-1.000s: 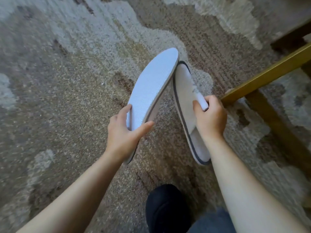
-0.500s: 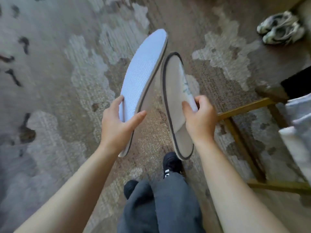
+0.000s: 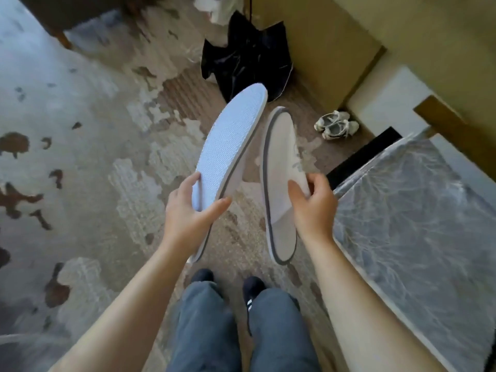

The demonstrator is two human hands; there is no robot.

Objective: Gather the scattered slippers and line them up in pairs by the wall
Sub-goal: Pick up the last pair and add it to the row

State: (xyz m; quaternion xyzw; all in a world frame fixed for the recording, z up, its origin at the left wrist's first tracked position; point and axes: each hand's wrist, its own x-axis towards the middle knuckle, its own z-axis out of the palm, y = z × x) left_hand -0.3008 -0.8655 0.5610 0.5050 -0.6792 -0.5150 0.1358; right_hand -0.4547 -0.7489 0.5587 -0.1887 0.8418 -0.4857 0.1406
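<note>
I carry two white slippers with grey trim in front of me, above the patterned carpet. My left hand grips the left slipper near its heel, with the textured sole turned up and toward me. My right hand pinches the upper of the right slipper, which hangs on its side with the toe pointing away. The two slippers are apart, with a narrow gap between them. The yellowish wall rises at the upper right.
A pair of grey-white sneakers lies by the wall. A black bag sits on the floor further ahead. A marble-patterned table top stands on my right. My feet in dark shoes are below. A dark furniture leg stands far left.
I have walked forward and the view lifted: the wall, black bag and table top came into sight, and the sneakers are nearer. Both hands keep the same hold on the slippers.
</note>
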